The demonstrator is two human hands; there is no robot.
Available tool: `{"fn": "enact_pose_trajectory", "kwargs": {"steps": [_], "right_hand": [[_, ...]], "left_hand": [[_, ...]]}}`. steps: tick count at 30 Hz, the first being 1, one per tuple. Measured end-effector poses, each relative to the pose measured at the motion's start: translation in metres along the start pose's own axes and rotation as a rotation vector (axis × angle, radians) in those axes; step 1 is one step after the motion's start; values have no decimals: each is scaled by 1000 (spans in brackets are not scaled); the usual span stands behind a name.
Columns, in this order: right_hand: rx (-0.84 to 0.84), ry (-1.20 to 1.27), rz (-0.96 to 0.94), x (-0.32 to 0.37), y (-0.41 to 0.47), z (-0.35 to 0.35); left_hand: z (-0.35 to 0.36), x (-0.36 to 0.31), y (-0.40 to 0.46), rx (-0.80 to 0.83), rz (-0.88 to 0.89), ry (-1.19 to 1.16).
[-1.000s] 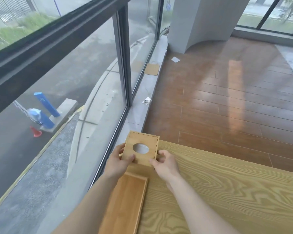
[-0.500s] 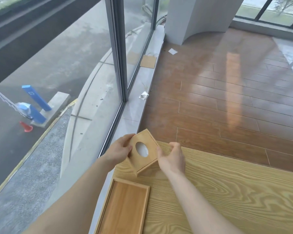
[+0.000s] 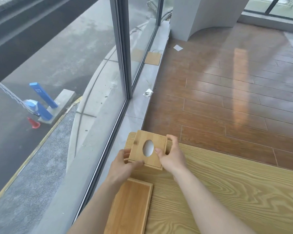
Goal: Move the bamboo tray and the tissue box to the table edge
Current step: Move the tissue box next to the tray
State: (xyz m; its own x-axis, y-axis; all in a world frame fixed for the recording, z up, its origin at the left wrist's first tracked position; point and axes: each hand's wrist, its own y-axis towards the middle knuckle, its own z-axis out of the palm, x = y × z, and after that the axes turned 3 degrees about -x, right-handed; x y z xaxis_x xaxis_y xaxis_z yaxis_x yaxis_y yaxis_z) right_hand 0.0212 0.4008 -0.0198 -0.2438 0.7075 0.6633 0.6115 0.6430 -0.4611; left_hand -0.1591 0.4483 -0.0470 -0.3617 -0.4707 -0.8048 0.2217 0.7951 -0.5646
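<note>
Square bamboo tissue box with an oval hole sits at the light wooden worktop's corner. Left hand and right hand both clasp its sides. Flat bamboo tray lies just beside it.

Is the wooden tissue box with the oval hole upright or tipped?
Upright: the wooden tissue box shows its oval-hole top facing up at the table corner, left hand and right hand gripping its sides.

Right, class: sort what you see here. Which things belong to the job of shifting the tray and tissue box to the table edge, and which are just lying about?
Part of the job:
tissue box, held by the left hand and right hand
bamboo tray
table

Just lying about:
white paper scrap on the floor
crumpled wrapper on the sill
flat brown card by the window
</note>
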Motion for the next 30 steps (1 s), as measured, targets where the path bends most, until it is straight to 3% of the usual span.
{"fn": "enact_pose_trajectory", "kwargs": {"steps": [4,8,15,20,30], "right_hand": [[-63,143,157,-3,-1,2],[-57,-131,148,-9,-7,7],[-15,0,30,-6,-7,16],[-11,83,100,-2,-12,24],[-10,191,104,2,-10,32]], "left_hand": [[0,-18,15,-189,55,-65],[5,-32,23,-394,0,75],[0,-13,13,-160,115,-43],[-9,-18,17,-254,180,107],[-18,-17,11,-234,126,-20]]}}
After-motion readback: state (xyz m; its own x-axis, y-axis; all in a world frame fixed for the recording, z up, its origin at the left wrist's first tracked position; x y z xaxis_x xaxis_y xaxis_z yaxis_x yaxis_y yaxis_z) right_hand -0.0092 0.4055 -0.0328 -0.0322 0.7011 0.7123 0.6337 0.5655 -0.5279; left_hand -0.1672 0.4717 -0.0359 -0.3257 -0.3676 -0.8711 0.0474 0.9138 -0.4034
